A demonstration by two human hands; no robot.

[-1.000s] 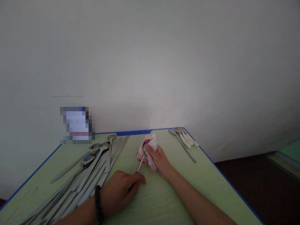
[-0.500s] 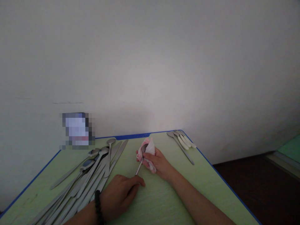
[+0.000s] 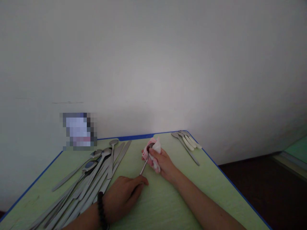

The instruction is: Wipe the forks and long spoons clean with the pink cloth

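A metal spoon (image 3: pixel 145 164) slants across the middle of the green table (image 3: pixel 168 204). My left hand (image 3: pixel 123 196), with a black bead bracelet at the wrist, pinches the end of the spoon's handle against the table. My right hand (image 3: pixel 161 162) is closed on a pink and white cloth (image 3: pixel 153 150) that is wrapped around the spoon's bowl, with the thumb pressing on it.
A heap of long metal spoons and knives (image 3: pixel 96 179) lies left of my hands. A few spoons, some with white handles (image 3: pixel 188 142), lie at the far right corner. A blurred box (image 3: pixel 78 131) stands at the back left against the white wall. Dark floor shows right of the table.
My hands stay on the spoon and cloth; the right hand shifts slightly around the spoon's bowl. The view wobbles a little up and down.
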